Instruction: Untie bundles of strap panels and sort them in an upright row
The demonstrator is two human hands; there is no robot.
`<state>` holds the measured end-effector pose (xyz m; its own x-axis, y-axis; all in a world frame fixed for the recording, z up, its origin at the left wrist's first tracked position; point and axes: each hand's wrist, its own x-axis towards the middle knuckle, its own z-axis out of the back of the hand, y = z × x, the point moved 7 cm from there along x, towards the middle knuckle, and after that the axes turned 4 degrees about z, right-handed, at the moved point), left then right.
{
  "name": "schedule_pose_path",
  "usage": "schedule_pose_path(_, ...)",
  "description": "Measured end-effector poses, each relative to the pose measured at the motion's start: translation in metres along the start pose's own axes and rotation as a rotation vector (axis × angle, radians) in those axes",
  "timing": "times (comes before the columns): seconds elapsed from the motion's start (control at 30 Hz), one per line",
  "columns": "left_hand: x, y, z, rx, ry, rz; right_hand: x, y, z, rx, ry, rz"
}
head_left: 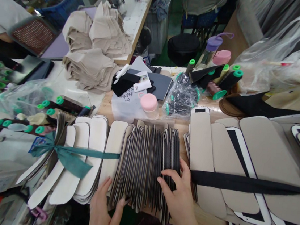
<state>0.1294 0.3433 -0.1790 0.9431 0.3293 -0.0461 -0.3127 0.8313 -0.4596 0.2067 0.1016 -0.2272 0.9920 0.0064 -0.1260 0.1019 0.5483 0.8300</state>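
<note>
Your left hand (105, 209) and right hand (179, 194), both open-fingered and flat, brace the one untied stack (147, 156) at near centre between two tied neighbours, green-ribbon bundle (91, 145) left and black-strap bundle (256, 155) right, so uneven pressure could fan it over, with one pink-lidded jar (149, 103) beyond.

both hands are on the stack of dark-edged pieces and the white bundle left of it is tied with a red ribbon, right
Not quite. The ribbon round the white bundle is teal green, not red, as the head view shows. The rest holds: the left hand and the right hand are both on the stack of dark-edged pieces.
</note>
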Motion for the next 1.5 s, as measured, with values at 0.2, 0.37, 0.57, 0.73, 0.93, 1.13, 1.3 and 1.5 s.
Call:
schedule_pose_path(0.2,0.002,0.017,-0.025,-0.068,0.167,0.132,-0.001,-0.002,-0.001,0.008,0.003,-0.011)
schedule_pose_path(0.37,0.027,-0.024,-0.042,0.044,0.153,0.043,-0.001,0.000,-0.001,0.028,0.001,0.007)
schedule_pose_path(0.57,0.040,-0.055,-0.064,0.107,0.131,0.056,-0.001,-0.004,-0.004,0.039,0.007,-0.012)
schedule_pose_path(0.73,0.039,-0.052,-0.069,0.083,0.133,0.035,0.000,-0.009,-0.004,0.034,-0.014,0.001)
schedule_pose_path(0.93,0.041,-0.050,-0.069,0.030,0.119,0.039,0.002,-0.009,-0.004,0.020,-0.010,-0.003)
schedule_pose_path(1.13,0.041,-0.046,-0.073,0.054,0.139,0.061,0.004,-0.009,-0.007,-0.008,0.011,0.023)
schedule_pose_path(1.3,0.042,-0.043,-0.072,0.056,0.126,0.050,0.004,-0.015,-0.009,-0.004,0.011,0.009)
schedule_pose_path(1.5,0.042,-0.044,-0.070,0.026,0.129,0.055,0.002,-0.013,-0.008,-0.001,0.016,-0.012)
